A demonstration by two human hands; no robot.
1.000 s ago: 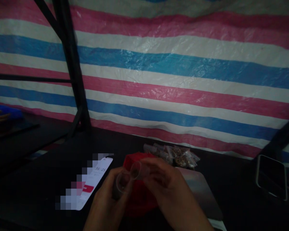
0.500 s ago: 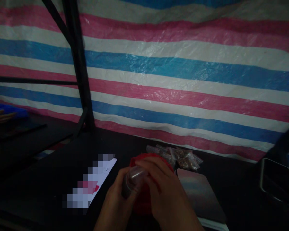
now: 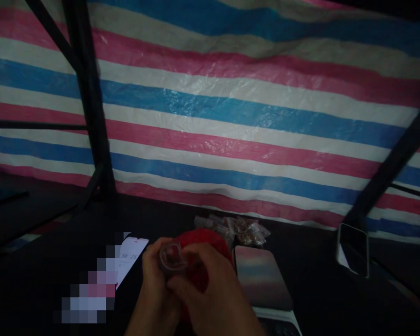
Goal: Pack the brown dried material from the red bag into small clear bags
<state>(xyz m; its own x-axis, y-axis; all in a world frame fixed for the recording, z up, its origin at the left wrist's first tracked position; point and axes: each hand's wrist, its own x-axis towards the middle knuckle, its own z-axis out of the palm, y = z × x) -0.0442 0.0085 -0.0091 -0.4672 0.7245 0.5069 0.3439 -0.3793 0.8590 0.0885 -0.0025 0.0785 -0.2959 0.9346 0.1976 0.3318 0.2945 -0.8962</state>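
Closer to the left hand [image 3: 157, 280] than before, the right hand [image 3: 213, 284] had moved in beside the clear cup [image 3: 170, 256]. Left fingers curled around the cup, near the middle; I could not tell if the right fingers gripped it. Behind was a red thing [image 3: 203, 237], with a shiny plate [image 3: 262, 280] right. Little bags [image 3: 247, 231] lay far off, before a striped sheet [image 3: 231, 116].

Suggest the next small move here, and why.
I'd probably hold the clear container steady in the left hand and draw the right hand slightly back: it crowds the container's rim, and the dim picture leaves the contents unclear.
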